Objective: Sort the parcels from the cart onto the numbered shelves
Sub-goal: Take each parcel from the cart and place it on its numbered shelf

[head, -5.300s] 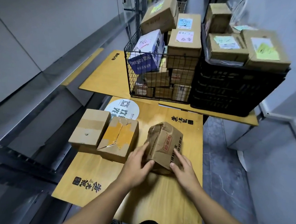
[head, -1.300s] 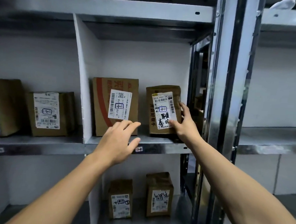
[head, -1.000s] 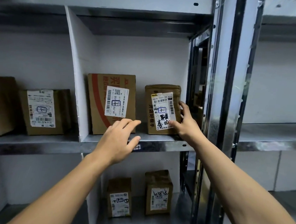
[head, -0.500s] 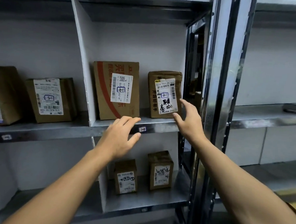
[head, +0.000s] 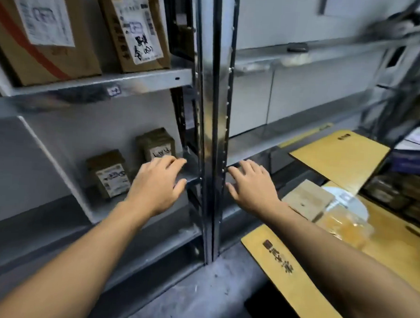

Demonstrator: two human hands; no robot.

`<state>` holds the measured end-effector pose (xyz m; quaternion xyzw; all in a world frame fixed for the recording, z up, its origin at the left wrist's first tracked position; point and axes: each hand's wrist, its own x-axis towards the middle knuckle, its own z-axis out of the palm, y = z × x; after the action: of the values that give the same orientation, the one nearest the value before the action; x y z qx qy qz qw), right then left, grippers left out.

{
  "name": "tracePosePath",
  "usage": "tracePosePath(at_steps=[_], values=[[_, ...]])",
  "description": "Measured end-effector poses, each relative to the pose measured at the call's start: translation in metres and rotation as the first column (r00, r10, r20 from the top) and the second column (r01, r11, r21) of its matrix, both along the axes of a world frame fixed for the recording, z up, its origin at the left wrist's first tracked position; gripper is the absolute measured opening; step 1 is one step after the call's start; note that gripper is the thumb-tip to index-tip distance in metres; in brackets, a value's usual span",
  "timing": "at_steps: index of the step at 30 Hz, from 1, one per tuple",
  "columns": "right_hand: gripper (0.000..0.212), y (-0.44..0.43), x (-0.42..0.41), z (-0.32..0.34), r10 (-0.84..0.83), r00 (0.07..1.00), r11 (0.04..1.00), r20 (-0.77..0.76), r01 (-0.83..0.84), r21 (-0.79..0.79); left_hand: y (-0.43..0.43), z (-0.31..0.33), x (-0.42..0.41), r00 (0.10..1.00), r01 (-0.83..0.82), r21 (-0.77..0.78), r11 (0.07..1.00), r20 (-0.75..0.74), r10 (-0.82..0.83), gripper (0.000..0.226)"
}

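Brown cardboard parcel [head: 135, 28], labelled by hand, is stood upright at the right end of the upper shelf [head: 145, 81], well above both grips. The left grip [head: 157, 187] is held spread and empty before the lower shelf [head: 171, 220], near a small parcel [head: 156, 144]. The right grip [head: 250, 185], likewise spread and empty, is held just right of the steel upright [head: 216, 110]. Open floor [head: 197, 292] is seen between shelving and worktop [head: 394, 244].

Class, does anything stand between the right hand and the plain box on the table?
Nothing visible does: the open right hand is just left of the box, and the shelf post is on the hand's other side.
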<state>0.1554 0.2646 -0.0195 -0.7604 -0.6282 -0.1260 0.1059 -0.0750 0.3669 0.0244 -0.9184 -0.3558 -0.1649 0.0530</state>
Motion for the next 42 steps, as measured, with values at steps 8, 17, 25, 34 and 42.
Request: tracePosePath(at_steps=[8,17,25,34,42], values=[[0.046,-0.132,0.051,-0.078,-0.348,0.932,0.913,-0.107,0.31,-0.265,-0.066,-0.068,0.094,0.967,0.228,-0.205,0.952,-0.064,-0.246,0.05],[0.049,-0.205,0.139,-0.115,-0.627,0.716,0.772,-0.306,0.52,-0.367,-0.123,-0.11,0.218,0.881,0.393,-0.34,0.854,-0.128,-0.456,0.051],[0.058,-0.197,0.201,-0.162,-0.625,0.647,0.78,-0.437,0.489,-0.391,-0.138,-0.138,0.288,0.886,0.357,-0.39,0.849,-0.147,-0.44,0.049],[0.066,-0.231,0.202,-0.197,-0.54,0.732,0.832,-0.416,0.39,-0.394,-0.163,-0.176,0.31,0.902,0.337,-0.518,0.786,-0.061,-0.427,0.049],[0.06,-0.295,0.148,-0.201,-0.412,0.661,0.909,-0.627,0.343,-0.235,-0.196,-0.212,0.296,0.918,0.29,-0.723,0.627,0.025,-0.396,0.054]])
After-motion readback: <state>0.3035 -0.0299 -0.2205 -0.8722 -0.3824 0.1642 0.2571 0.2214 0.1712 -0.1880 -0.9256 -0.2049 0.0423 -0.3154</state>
